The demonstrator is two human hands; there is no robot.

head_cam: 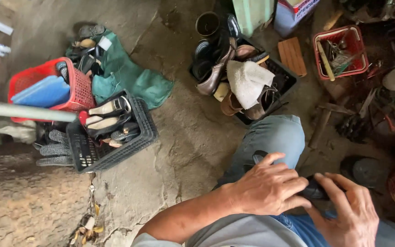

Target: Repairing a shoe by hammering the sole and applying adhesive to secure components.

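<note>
On the dirt floor [184,137] sit a black crate [115,142] of shoes, a red basket [46,87] and a green cloth [133,77]. Nothing blocks the hands. Left hand [268,187] and right hand [348,212] both squeeze a small black thing [314,191] over the blue jeans knee [270,137].

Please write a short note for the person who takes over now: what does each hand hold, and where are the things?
Left hand: closed over a dark shoe on the knee.
Right hand: fingers grip the same shoe from the other side.
Black crate with shoes lies on the floor to the left; a second black tray of shoes, white cloth on top, lies ahead.
What is done or left: cannot tell.
</note>
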